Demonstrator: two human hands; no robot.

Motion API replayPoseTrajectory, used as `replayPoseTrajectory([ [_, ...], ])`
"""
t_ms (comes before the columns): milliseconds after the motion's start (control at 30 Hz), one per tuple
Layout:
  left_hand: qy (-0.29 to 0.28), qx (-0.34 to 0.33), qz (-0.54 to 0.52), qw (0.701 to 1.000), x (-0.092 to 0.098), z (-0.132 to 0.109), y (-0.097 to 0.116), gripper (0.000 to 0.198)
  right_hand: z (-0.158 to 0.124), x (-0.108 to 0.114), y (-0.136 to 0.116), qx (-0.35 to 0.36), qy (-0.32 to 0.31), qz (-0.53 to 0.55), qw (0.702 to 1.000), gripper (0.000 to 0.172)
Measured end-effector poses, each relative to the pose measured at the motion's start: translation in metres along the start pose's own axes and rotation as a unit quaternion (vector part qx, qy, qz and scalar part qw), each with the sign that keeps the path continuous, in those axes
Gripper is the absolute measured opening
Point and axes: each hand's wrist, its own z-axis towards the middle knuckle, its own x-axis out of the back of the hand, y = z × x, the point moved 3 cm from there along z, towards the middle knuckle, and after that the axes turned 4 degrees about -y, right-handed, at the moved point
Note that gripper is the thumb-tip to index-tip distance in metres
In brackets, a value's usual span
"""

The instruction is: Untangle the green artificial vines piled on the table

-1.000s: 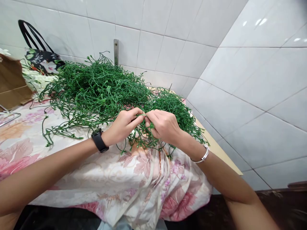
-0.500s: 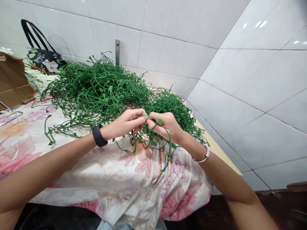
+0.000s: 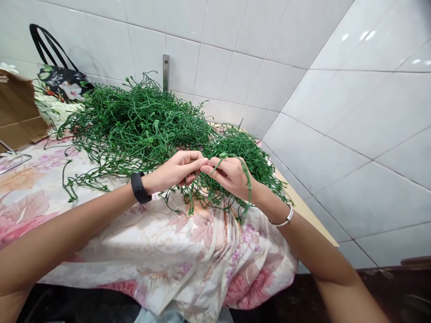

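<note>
A big tangled heap of green plastic stems (image 3: 141, 123) lies on a table covered by a floral cloth (image 3: 175, 255). My left hand (image 3: 177, 170), with a black band on the wrist, and my right hand (image 3: 229, 175), with a silver bangle, meet fingertip to fingertip at the heap's near edge. Both pinch one green stem (image 3: 247, 179), which arcs over the back of my right hand and hangs down past the wrist. Other loose stems dangle under both hands.
White tiled walls close in at the back and on the right. A black floral bag (image 3: 60, 83) and a brown cardboard box (image 3: 16, 112) stand at the far left. A metal bracket (image 3: 165, 72) is fixed on the back wall. A wire frame (image 3: 13, 157) lies at the left edge.
The pinched stem has swung from hanging in front of my right hand to lying over its back. Both hands have risen slightly and stay pressed together.
</note>
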Motion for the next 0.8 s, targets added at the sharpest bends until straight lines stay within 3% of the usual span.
replayPoseTrajectory([
  [200,-0.050,-0.015,-0.084,0.995,0.000,-0.003,0.001,0.026,0.003,0.005,-0.009,-0.040,-0.046,0.291,0.955,0.024],
  [367,-0.069,-0.010,-0.080,0.994,-0.005,-0.006,0.003,0.021,0.005,0.002,-0.010,-0.058,-0.050,0.461,0.884,0.025],
  [700,-0.083,-0.062,-0.136,0.985,-0.010,-0.013,0.012,0.019,0.007,-0.010,-0.013,-0.115,-0.013,0.677,0.727,0.026],
  [800,-0.077,-0.069,-0.141,0.985,-0.010,-0.014,0.012,0.019,0.008,-0.013,-0.013,-0.125,-0.005,0.707,0.696,0.025],
])
